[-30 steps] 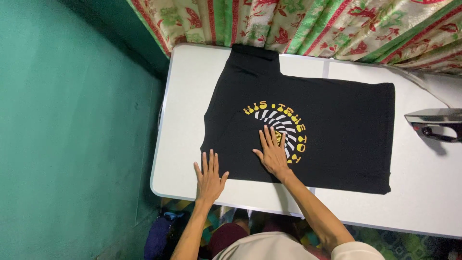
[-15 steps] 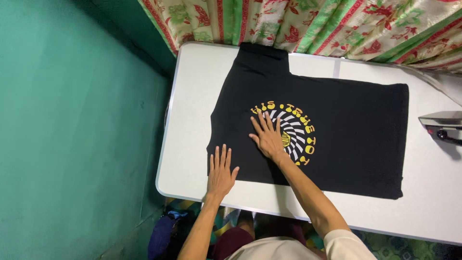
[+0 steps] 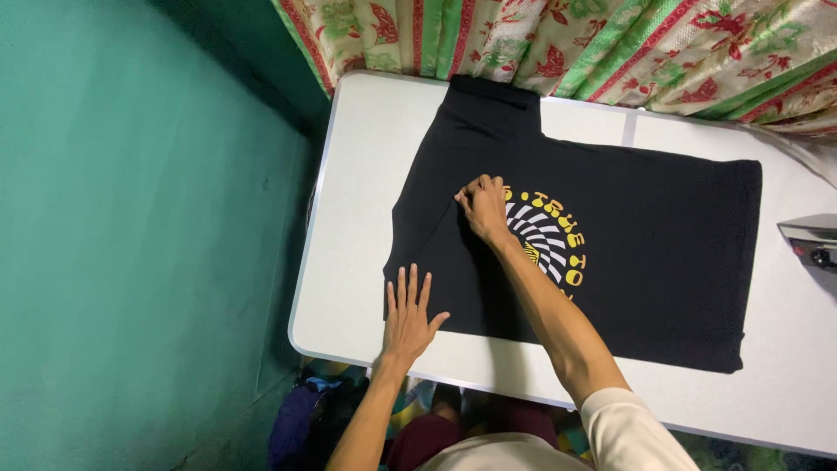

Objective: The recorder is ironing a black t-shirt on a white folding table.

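Observation:
A black T-shirt (image 3: 645, 244) with a round yellow and white print (image 3: 549, 235) lies flat on a white table (image 3: 362, 218). My left hand (image 3: 408, 316) rests flat, fingers spread, on the shirt's near left corner. My right hand (image 3: 482, 207) reaches further in, its fingers curled and pressing on the fabric at the upper left of the print. Whether it pinches the cloth cannot be told.
A clothes iron (image 3: 811, 242) sits at the right edge of the table. A flowered curtain (image 3: 610, 44) hangs behind the table. A green wall (image 3: 131, 235) runs along the left. Dark bundles (image 3: 301, 419) lie on the floor below the near edge.
My right hand slid away from me, from the print's centre to its upper left, and its fingers curled. My left hand stayed flat on the shirt's near corner.

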